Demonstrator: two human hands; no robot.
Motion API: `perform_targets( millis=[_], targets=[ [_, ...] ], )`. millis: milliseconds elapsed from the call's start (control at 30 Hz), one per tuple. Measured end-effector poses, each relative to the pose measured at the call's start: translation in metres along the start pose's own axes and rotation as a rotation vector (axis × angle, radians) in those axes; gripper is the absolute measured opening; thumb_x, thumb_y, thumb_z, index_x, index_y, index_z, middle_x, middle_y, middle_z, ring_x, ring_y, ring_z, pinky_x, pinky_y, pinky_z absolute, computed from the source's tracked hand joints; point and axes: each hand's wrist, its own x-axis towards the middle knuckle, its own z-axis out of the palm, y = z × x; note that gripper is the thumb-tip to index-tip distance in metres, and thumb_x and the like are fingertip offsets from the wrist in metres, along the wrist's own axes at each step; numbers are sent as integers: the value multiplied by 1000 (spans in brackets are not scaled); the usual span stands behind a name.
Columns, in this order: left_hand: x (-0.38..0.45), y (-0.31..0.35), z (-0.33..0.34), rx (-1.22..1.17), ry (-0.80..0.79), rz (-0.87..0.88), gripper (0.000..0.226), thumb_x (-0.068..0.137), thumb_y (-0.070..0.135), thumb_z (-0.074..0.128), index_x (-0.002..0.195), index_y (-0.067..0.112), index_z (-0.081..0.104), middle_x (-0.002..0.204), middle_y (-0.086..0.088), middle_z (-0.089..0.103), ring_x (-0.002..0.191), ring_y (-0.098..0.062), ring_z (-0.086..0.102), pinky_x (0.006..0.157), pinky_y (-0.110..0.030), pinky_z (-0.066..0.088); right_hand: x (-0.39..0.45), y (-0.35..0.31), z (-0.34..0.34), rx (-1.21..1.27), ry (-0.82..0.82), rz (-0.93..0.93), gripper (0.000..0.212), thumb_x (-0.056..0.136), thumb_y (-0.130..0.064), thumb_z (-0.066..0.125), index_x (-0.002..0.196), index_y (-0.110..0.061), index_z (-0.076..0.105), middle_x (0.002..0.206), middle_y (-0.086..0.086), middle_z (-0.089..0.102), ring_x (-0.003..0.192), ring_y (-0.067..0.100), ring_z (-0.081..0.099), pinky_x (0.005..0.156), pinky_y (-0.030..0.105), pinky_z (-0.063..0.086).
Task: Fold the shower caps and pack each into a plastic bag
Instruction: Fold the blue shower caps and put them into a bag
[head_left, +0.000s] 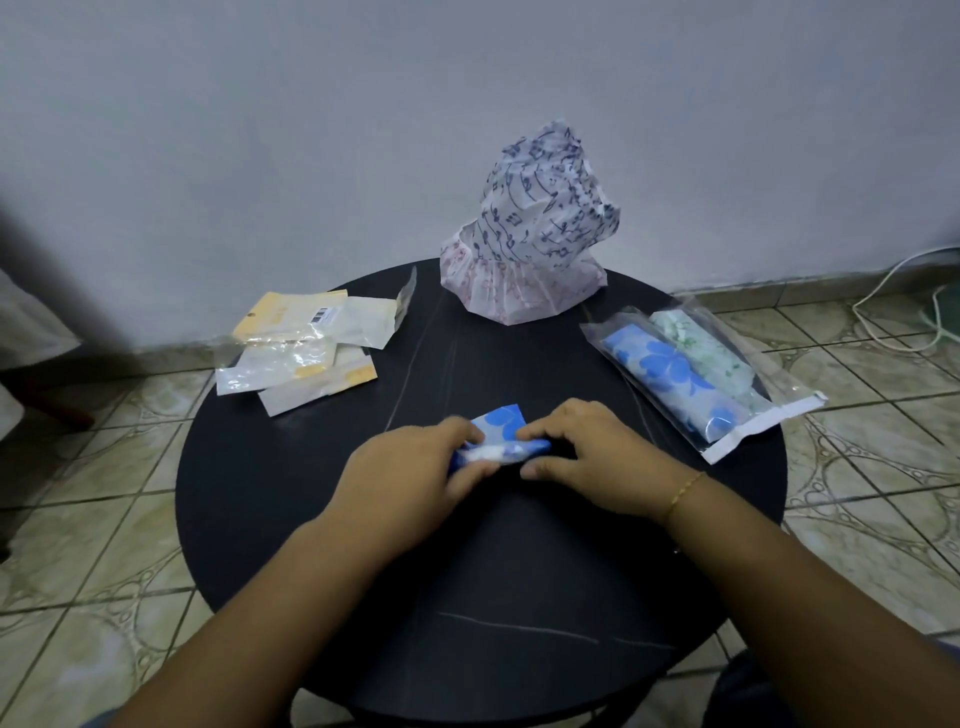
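A blue floral shower cap (503, 423), folded into a small bundle, lies at the middle of the round black table (322, 499). My left hand (410, 470) grips its left end, thumb curled underneath. My right hand (597, 454) pinches its right end with curled fingers. At the back stand unfolded caps in a heap: a white one with dark music notes (545, 197) on a pink-patterned one (519, 291). On the right lie two packed plastic bags, one with a blue floral cap (670, 374), one with a green cap (701, 338).
A pile of empty plastic bags with yellow card backing (306, 348) lies at the table's left rear. A grey wall stands behind the table. Tiled floor surrounds it, with a white cable (893, 306) at the far right.
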Motion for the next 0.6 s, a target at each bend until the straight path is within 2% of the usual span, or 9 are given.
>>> perform_targets(
  millis=[100, 167, 200, 300, 400, 533, 600],
  targets=[
    [4, -3, 3, -69, -7, -84, 34, 90, 59, 39, 111, 35, 49, 97, 10, 64, 86, -12, 58, 71, -32, 47, 7, -5, 5, 13, 75, 40, 17, 89, -49, 51, 98, -39, 62, 104, -7, 51, 110, 13, 37, 99, 33, 29],
    [7, -4, 9, -29, 50, -118, 29, 94, 53, 38, 107, 33, 53, 89, 10, 62, 84, -14, 56, 73, -29, 40, 13, -8, 7, -14, 101, 101, 27, 90, -53, 45, 75, -32, 53, 98, -7, 49, 106, 14, 37, 93, 34, 29],
    [9, -4, 14, 37, 119, -106, 28, 96, 50, 37, 106, 33, 57, 90, 10, 63, 86, -15, 56, 77, -29, 36, 16, -10, 8, -34, 112, 129, 32, 91, -54, 43, 73, -29, 52, 96, -7, 47, 106, 15, 36, 92, 34, 28],
    [8, -4, 21, 185, 272, -53, 40, 90, 36, 36, 111, 20, 67, 105, 1, 67, 94, -23, 63, 83, -34, 37, 25, -13, 11, -79, 119, 182, 36, 93, -54, 37, 90, -25, 58, 98, -7, 43, 112, 18, 36, 96, 37, 28],
    [0, 3, 33, 177, 226, 38, 50, 86, 29, 37, 127, 11, 58, 132, -7, 57, 120, -27, 55, 100, -38, 39, 33, -15, 12, -103, 104, 223, 35, 94, -54, 35, 89, -25, 54, 101, -4, 42, 115, 21, 36, 96, 38, 28],
    [-4, 7, 43, 133, 61, 72, 60, 85, 35, 31, 138, 9, 46, 145, -8, 43, 134, -29, 40, 115, -37, 19, 38, -19, 16, -158, 139, 283, 44, 93, -55, 35, 107, -20, 59, 117, 0, 48, 116, 21, 36, 93, 37, 30],
    [-2, 6, 41, 90, -10, 46, 71, 83, 43, 13, 148, 15, 24, 156, -1, 20, 144, -23, 17, 116, -29, -1, 35, -22, 21, -150, 270, 291, 39, 92, -51, 40, 112, -20, 55, 121, 1, 49, 115, 20, 38, 94, 35, 31]
  ],
)
